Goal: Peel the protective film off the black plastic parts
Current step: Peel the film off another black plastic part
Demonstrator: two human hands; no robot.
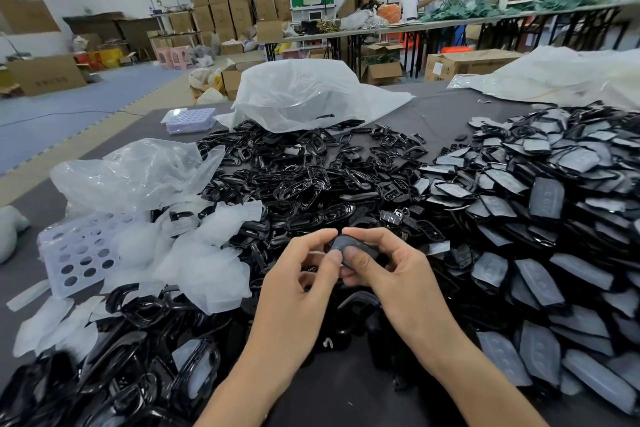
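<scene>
Both hands meet over the middle of the table around one black plastic part (353,247) with a dull film on its face. My left hand (304,274) pinches its left edge between thumb and fingertips. My right hand (384,270) grips it from the right, thumb on top. A big heap of film-covered black parts (554,204) fills the right side. Glossy bare black frames (298,177) lie piled in the centre and at the lower left. Loose peeled film pieces (207,263) are heaped to the left of my hands.
A lilac perforated tray (74,253) lies left under film scraps, and another lilac tray (190,118) sits at the far table edge. Clear plastic bags (304,94) lie at the back and right. Behind are cardboard boxes, long tables and people working.
</scene>
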